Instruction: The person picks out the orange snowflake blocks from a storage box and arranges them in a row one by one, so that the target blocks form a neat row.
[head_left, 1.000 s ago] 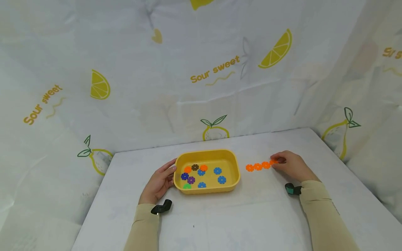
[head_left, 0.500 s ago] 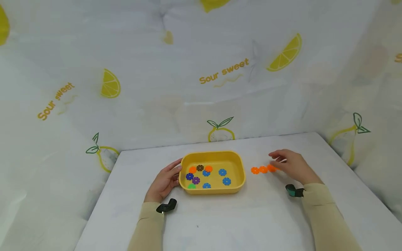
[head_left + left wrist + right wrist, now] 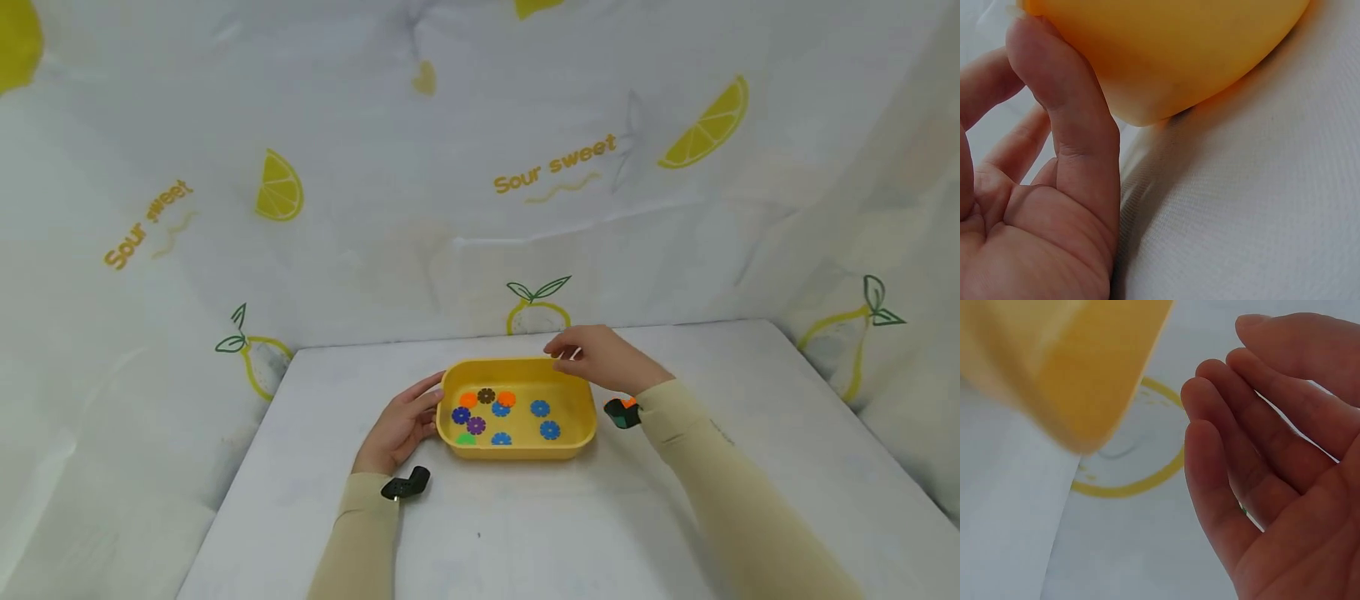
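Note:
A yellow plastic tub (image 3: 517, 453) stands on the white table, with several small notched discs lying inside. Among them are a purple disc (image 3: 476, 426), a brown disc (image 3: 486, 396), a green disc (image 3: 466, 438) and a blue disc (image 3: 550, 430). My left hand (image 3: 401, 425) holds the tub's left end, the thumb at its rim (image 3: 1029, 9). Over the back right corner of the tub hovers my right hand (image 3: 600, 357). Its fingers are loosely bent, with nothing between them in the right wrist view. Orange discs (image 3: 630, 402) peek out behind the right wrist, mostly hidden.
A white cloth printed with lemons hangs behind the table (image 3: 480, 533) and along its sides. Each wrist carries a black camera mount, the left mount (image 3: 406, 483) near the tub's front left corner.
My right hand has let go of the row of orange discs and moved left, over the tub. The left hand stays at the tub's left end. The head view has shifted slightly.

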Demonstrator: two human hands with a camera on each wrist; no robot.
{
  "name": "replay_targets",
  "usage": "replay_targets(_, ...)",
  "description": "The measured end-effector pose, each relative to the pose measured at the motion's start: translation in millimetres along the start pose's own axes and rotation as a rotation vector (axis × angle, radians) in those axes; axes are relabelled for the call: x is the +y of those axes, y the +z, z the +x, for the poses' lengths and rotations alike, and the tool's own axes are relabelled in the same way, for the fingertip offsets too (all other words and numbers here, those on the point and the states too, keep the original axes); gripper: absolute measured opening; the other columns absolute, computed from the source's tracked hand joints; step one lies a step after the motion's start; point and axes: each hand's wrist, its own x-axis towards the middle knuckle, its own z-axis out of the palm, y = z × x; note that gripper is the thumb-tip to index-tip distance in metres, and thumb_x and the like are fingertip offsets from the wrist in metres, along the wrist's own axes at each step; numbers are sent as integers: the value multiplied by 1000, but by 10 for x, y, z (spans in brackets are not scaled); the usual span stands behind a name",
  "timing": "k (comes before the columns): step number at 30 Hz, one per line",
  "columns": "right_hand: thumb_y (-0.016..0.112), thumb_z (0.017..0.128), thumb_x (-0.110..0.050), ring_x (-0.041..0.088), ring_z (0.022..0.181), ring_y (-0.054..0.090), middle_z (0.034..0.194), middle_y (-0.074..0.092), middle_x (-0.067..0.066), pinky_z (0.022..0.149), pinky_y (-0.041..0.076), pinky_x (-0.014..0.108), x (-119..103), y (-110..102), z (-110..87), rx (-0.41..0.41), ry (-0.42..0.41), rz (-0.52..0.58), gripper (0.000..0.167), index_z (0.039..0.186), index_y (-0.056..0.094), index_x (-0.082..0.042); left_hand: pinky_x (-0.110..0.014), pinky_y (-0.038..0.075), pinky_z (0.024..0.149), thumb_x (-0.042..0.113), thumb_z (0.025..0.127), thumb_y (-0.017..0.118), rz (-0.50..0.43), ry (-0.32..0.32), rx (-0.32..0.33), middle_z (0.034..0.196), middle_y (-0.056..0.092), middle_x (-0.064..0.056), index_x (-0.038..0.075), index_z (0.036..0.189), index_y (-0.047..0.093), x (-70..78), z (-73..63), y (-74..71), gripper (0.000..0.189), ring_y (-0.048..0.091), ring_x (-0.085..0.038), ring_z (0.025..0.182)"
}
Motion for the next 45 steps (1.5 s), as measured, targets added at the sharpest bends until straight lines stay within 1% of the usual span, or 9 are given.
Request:
replay_targets(5, 71, 106, -16, 25, 119, 69, 132, 75, 8, 106, 59, 46, -209, 187, 258, -112, -7, -19, 30, 135, 75, -10, -25, 59, 76, 37, 104, 74, -6, 0, -20, 130, 70, -8, 29, 152, 63, 8, 35, 24, 50, 65, -17, 90)
replay_targets(9, 71, 105, -16, 26, 125, 69, 136, 74, 8, 112, 55, 48, -271, 401, 411, -202, -23, -109, 32, 136, 74, -8, -24, 57, 75, 38, 103, 75, 9, -1, -24, 130, 70, -7, 28, 153, 62, 4, 56, 51, 53, 63, -17, 88)
replay_targets(17, 69, 105, -11, 25, 118, 68, 130, 76, 7, 114, 54, 48, -243, 710, 573, -244, -10, -275, 26, 130, 77, -9, -24, 57, 74, 38, 102, 77, 15, -9, -12, 133, 71, -8, 30, 149, 66, 24, 94, 101, 50, 64, -18, 88)
replay_targets(21, 68, 104, -5, 21, 101, 66, 113, 75, 3, 105, 58, 42, -273, 800, 576, -265, -23, -347, 19, 118, 79, -10, -25, 58, 75, 35, 104, 75, 19, -12, -10, 134, 71, -10, 30, 149, 66, 40, 97, 112, 47, 65, -18, 88)
replay_targets(25, 70, 101, -2, 18, 85, 60, 97, 68, -1, 93, 59, 36, -341, 835, 556, -255, -46, -389, 12, 105, 78, -11, -25, 58, 76, 32, 105, 73, 18, -15, -16, 135, 70, -10, 29, 150, 65, 55, 94, 115, 46, 64, -18, 87)
replay_targets(32, 66, 107, -9, 16, 83, 58, 94, 65, -2, 91, 60, 33, -382, 859, 589, -233, -56, -411, 13, 100, 77, -12, -25, 59, 76, 32, 106, 72, 19, -15, -20, 137, 69, -11, 30, 150, 65, 77, 86, 82, 45, 64, -18, 89)
replay_targets(36, 66, 107, -9, 17, 83, 58, 93, 66, -2, 89, 60, 34, -371, 866, 614, -235, -64, -405, 14, 97, 76, -12, -25, 59, 77, 34, 105, 73, 26, -7, -21, 139, 68, -10, 30, 151, 64, 70, 78, 52, 48, 65, -18, 90)
replay_targets(40, 67, 105, -6, 17, 85, 60, 93, 68, -3, 92, 59, 35, -380, 834, 620, -264, -26, -361, 13, 100, 75, -14, -24, 58, 76, 36, 103, 76, 13, -10, -19, 136, 69, -8, 30, 150, 65, 49, 65, 24, 49, 64, -17, 89)
replay_targets(45, 72, 102, -7, 19, 93, 62, 105, 74, 1, 99, 59, 41, -432, 709, 619, -281, -14, -304, 15, 116, 77, -11, -24, 57, 75, 37, 102, 77, 2, -14, -15, 132, 69, -6, 30, 150, 65, 30, 45, -32, 50, 64, -15, 88)
